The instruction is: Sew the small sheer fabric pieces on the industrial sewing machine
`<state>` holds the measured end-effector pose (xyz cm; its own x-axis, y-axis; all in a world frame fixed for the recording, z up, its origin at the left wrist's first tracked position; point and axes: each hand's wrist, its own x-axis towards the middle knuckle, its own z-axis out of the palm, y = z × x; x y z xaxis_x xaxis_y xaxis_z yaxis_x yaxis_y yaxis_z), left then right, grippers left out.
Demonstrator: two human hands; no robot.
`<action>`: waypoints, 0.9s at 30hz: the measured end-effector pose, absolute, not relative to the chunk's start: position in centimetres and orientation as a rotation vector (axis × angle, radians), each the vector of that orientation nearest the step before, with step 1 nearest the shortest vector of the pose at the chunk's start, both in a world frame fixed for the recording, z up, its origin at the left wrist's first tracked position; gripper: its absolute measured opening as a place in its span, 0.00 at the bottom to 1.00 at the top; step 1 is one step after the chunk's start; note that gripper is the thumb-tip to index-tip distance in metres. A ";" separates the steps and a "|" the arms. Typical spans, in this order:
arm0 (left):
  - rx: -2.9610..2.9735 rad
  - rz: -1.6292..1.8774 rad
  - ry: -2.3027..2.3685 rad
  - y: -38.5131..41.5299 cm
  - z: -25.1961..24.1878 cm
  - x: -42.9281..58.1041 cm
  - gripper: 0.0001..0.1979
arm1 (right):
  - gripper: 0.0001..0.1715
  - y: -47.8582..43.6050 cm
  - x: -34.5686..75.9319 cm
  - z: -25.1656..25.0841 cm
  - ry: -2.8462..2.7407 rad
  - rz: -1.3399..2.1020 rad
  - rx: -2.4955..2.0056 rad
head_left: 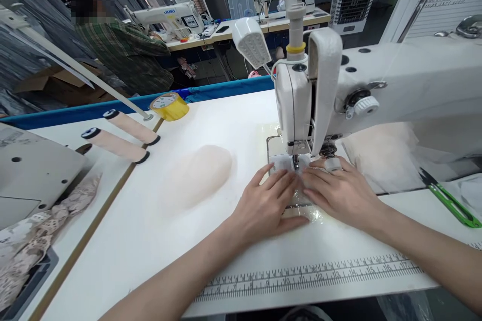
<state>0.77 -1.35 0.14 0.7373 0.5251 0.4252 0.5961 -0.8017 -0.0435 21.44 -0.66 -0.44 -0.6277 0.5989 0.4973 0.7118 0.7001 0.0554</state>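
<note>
A small white piece of fabric (pixel 281 162) lies under the presser foot (pixel 295 161) of a white sewing machine (pixel 301 105). My left hand (pixel 265 200) rests flat just left of the foot, fingers stretched out over the fabric's near edge and thumb pointing right. On the other side of the needle, my right hand (pixel 344 193) lies with its fingers extended toward the foot. A white band (pixel 333 164) circles one of its fingers. Both hands' fingertips press close to the needle and partly hide the fabric. A pale, sheer cup-shaped piece (pixel 205 173) lies to the left.
Two peach thread cones (pixel 120 145) and a yellow tape roll (pixel 169 106) lie at the left. Green thread snips (pixel 450 203) and sheer fabric (pixel 380 155) are at the right. A printed ruler (pixel 301 277) runs along the front edge. A person (pixel 120 50) sits beyond.
</note>
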 end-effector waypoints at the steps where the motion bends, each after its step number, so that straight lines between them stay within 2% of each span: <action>1: -2.788 -0.605 -0.825 -1.5 0.2 0.7 0.27 | 0.11 -0.7 21.5 -0.4 -2.461 -0.320 -0.982; 5: -2.794 -0.582 -0.681 -2.0 0.3 0.7 0.08 | 0.12 -0.9 22.1 0.2 -2.481 -0.102 -0.902; 7: -2.800 -0.609 -0.767 -2.1 0.2 0.6 0.08 | 0.12 -0.9 22.4 0.7 -2.495 0.058 -0.896; 10: -2.863 -0.729 -0.993 -2.1 0.1 0.6 0.08 | 0.22 -0.8 22.6 1.0 -2.528 0.163 -0.912; 11: -2.874 -0.756 -1.046 -2.1 0.1 0.6 0.08 | 0.21 -0.8 22.6 0.9 -2.533 0.130 -0.906; 13: -2.885 -0.770 -1.065 -2.0 0.1 0.7 0.07 | 0.11 -0.8 22.6 0.7 -2.518 -0.004 -0.869; 16: -2.889 -0.752 -0.990 -2.0 -0.1 0.9 0.07 | 0.14 -0.8 22.4 0.4 -2.501 -0.187 -0.788; 18: -2.858 -0.736 -0.957 -1.9 -0.2 0.9 0.12 | 0.14 -0.9 22.4 0.3 -2.517 -0.235 -0.758; 21: -2.785 -0.657 -0.949 -2.0 -0.2 0.8 0.16 | 0.14 -1.0 22.4 0.2 -2.529 -0.224 -0.738; 27: -2.726 -0.532 -0.884 -2.3 -0.1 0.8 0.14 | 0.15 -1.2 22.4 0.3 -2.534 -0.143 -0.768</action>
<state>0.79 -2.29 -0.14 0.7527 0.5187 0.4053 0.6009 -0.7929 -0.1011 22.43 -1.15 0.27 -0.7248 0.4954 0.4788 0.5463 0.8367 -0.0388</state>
